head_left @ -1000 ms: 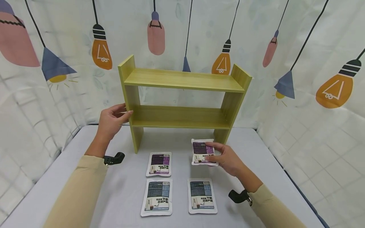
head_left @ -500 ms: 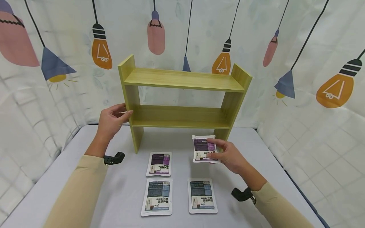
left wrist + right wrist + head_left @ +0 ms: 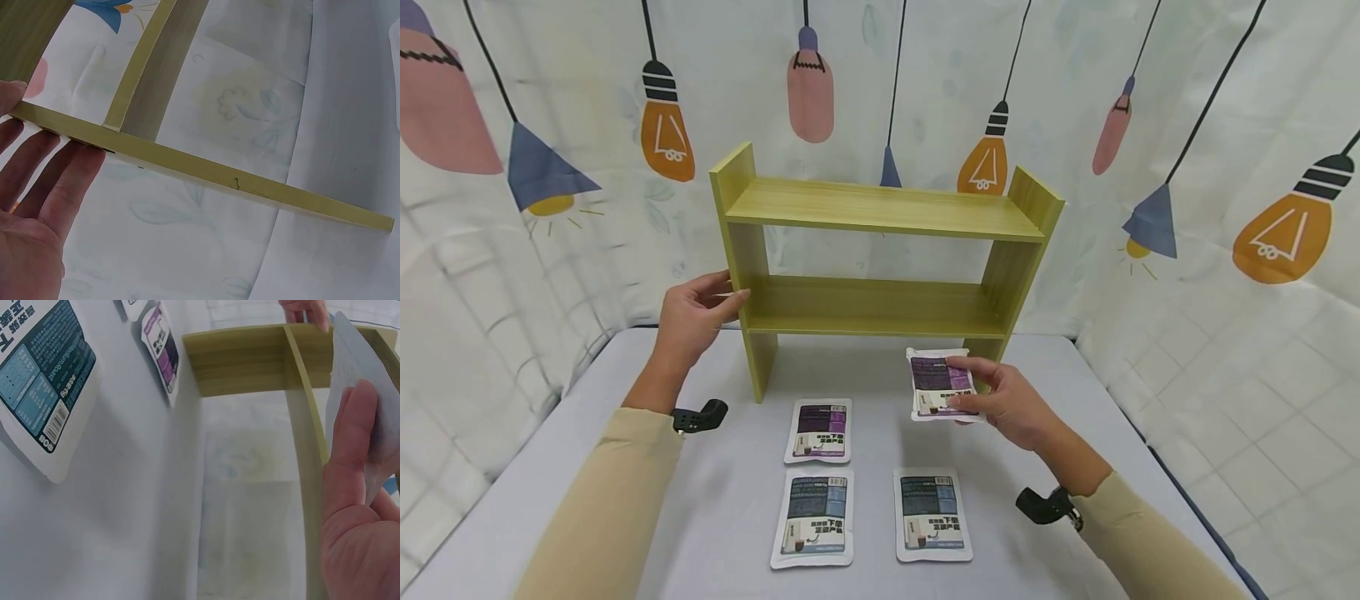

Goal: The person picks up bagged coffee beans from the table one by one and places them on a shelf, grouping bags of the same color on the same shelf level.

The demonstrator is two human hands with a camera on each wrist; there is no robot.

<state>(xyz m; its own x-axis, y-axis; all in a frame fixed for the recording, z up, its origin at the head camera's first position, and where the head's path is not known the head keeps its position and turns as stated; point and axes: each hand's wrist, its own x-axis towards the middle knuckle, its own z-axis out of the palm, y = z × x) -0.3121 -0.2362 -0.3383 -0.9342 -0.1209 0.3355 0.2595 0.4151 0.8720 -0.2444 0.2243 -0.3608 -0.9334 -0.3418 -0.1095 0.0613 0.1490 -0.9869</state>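
My left hand [image 3: 692, 317] holds the left side panel of a light yellow-green wooden shelf [image 3: 880, 306] standing on the table. In the left wrist view, the thumb lies on one side of the panel edge and the fingers [image 3: 69, 187] on the other. My right hand [image 3: 1011, 404] pinches a white pouch with a purple label [image 3: 931, 374] by its right side, raised over the table before the shelf's lower right. The right wrist view shows this pouch's plain pale back [image 3: 359, 362]. A second purple-labelled pouch [image 3: 820, 431] lies flat on the table, left of it.
Two pouches with blue labels lie nearer me, a left one [image 3: 814, 517] and a right one [image 3: 932, 515]. A white cloth covers the table [image 3: 722, 517]. Behind the shelf hangs a curtain [image 3: 910, 100] printed with lamps. Both shelf boards carry nothing.
My right hand has lifted the purple-labelled pouch a little higher and slightly to the right, towards the shelf. The left hand and the other pouches keep their places.
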